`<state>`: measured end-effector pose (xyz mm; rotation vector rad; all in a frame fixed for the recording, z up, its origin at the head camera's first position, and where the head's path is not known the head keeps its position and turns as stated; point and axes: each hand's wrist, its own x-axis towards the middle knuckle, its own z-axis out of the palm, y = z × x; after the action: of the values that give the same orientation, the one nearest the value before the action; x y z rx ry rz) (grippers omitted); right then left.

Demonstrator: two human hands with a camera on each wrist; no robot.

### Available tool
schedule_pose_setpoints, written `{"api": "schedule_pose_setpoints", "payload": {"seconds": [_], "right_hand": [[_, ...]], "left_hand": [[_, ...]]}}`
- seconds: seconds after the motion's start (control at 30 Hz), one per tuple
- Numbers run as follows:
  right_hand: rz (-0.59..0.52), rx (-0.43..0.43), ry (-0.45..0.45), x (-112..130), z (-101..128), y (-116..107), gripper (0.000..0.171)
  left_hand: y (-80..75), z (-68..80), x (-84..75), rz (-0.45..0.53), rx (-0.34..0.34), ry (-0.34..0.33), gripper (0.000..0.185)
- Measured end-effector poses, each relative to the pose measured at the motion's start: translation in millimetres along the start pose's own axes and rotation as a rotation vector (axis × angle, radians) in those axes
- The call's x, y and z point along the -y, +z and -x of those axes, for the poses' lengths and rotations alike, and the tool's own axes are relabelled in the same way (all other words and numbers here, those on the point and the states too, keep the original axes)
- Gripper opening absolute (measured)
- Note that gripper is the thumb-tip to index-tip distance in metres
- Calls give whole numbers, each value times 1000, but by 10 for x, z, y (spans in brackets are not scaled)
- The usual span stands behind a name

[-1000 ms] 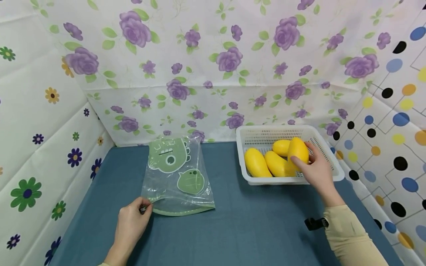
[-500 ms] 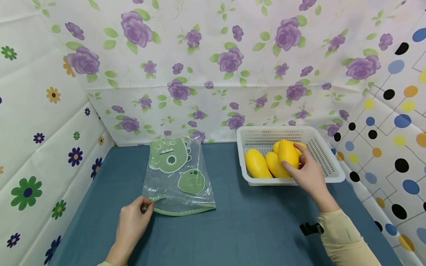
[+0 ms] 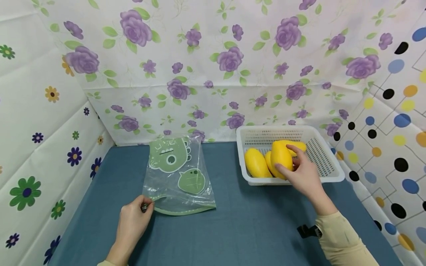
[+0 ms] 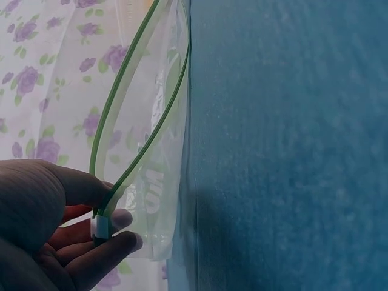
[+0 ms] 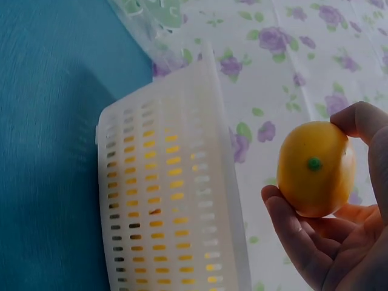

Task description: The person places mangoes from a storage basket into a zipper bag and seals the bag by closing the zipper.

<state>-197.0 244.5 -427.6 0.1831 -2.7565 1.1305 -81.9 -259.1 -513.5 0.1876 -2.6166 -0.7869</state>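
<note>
My right hand (image 3: 304, 173) grips a yellow mango (image 3: 281, 159) between thumb and fingers, over the front of a white basket (image 3: 319, 159). In the right wrist view the mango (image 5: 315, 173) shows a green stem spot and is held above the basket's rim. Several more mangoes, including one at the left (image 3: 257, 163), lie inside, partly hidden by the held one. My left hand (image 3: 133, 220) pinches the near left corner of a clear zip bag (image 3: 173, 184) printed with green cartoon figures. In the left wrist view, a whitish slider (image 4: 100, 227) sits at the fingers, and the bag's green-edged mouth gapes.
Blue cloth (image 3: 226, 229) covers the table. A purple-flowered sheet (image 3: 206, 99) rises behind the bag and basket. Patterned sheets stand at the left (image 3: 50, 129) and right (image 3: 382, 147). A dark strapped device (image 3: 307, 231) sits at the right sleeve.
My right hand has moved left with the mango, from the basket's middle right toward its middle. My left hand and the bag have stayed in place.
</note>
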Motion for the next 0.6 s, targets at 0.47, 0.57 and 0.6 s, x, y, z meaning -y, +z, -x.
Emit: {"api": "schedule_pose_setpoints", "payload": {"seconds": [0.47,0.57,0.6], "right_hand": [[-83,57,-119,205,103,156,84],[-84,62,-173,242,135,191,83],[-83,63,-191,259,146,204,83]], "left_hand": [[16,-17,-16,-1,-24,26,14],[23,-16,-9,-7,-16,19,14],[19,-14,-8,-9,-11,15,14]]}}
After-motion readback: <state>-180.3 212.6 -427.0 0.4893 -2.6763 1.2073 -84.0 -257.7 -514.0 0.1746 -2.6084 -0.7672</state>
